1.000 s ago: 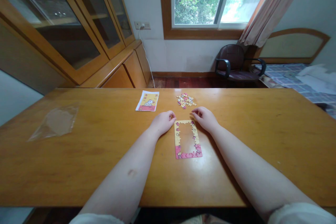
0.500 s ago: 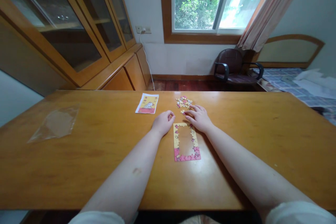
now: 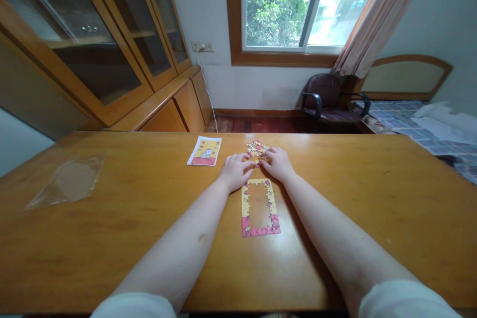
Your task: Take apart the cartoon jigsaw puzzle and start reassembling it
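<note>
A puzzle border frame (image 3: 258,206), yellow with a pink bottom strip and a hollow middle, lies flat on the wooden table (image 3: 372,198). Just beyond it sits a small pile of loose puzzle pieces (image 3: 255,148). My left hand (image 3: 235,171) and my right hand (image 3: 276,163) rest side by side at the frame's top edge, fingertips meeting at the near side of the pile. The fingers of both are curled and pinched; what they grip, if anything, is too small to make out.
A reference picture card (image 3: 204,151) lies left of the pile. A clear plastic bag (image 3: 65,180) sits at the table's far left. Behind the table stand a glass-door wooden cabinet (image 3: 93,44), a dark armchair (image 3: 328,102) and a bed (image 3: 425,119).
Both hands have moved forward from the frame's top corners to the pile of loose pieces and come together. The camera view shifted slightly.
</note>
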### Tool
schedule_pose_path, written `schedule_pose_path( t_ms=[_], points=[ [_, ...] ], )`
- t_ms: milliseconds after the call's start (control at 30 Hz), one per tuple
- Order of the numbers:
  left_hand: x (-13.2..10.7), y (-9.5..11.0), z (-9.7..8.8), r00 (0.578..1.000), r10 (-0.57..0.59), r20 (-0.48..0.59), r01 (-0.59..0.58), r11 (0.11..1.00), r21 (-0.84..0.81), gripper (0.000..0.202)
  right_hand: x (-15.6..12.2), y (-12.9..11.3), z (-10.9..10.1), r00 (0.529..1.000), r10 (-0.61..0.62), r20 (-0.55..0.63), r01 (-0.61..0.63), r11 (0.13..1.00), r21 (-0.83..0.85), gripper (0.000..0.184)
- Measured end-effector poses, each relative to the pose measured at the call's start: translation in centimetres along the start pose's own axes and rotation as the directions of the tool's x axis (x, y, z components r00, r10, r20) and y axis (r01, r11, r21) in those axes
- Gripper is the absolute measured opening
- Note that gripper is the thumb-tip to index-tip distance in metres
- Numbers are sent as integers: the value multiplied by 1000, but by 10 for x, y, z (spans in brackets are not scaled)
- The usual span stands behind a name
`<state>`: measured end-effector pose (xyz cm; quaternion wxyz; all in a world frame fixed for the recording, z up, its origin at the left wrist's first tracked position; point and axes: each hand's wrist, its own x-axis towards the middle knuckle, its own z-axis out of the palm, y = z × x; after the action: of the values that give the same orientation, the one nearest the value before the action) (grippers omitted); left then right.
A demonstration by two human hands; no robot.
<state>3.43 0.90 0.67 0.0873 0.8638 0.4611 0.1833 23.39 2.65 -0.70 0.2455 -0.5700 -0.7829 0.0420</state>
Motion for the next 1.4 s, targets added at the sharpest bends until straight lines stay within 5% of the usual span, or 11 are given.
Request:
schedule_pose_path(
  t_ms=[200,800,1200,1400],
  points=[
    [-4,5,1,993,57,107,-60,998,20,40,0,-2,1,994,-54,97,59,997,-53,26],
    [0,7,5,994,-67,87,57,992,112,36,2,-2,5,990,-77,122,84,995,-56,22],
    [-1,16,2,992,-82,100,64,982,177,39,5,-2,10,993,-10,115,2,998,70,5],
    [-1,11,4,994,-57,95,44,990,133,37,9,12,3,987,159,-38,-151,975,165,9]
  ],
)
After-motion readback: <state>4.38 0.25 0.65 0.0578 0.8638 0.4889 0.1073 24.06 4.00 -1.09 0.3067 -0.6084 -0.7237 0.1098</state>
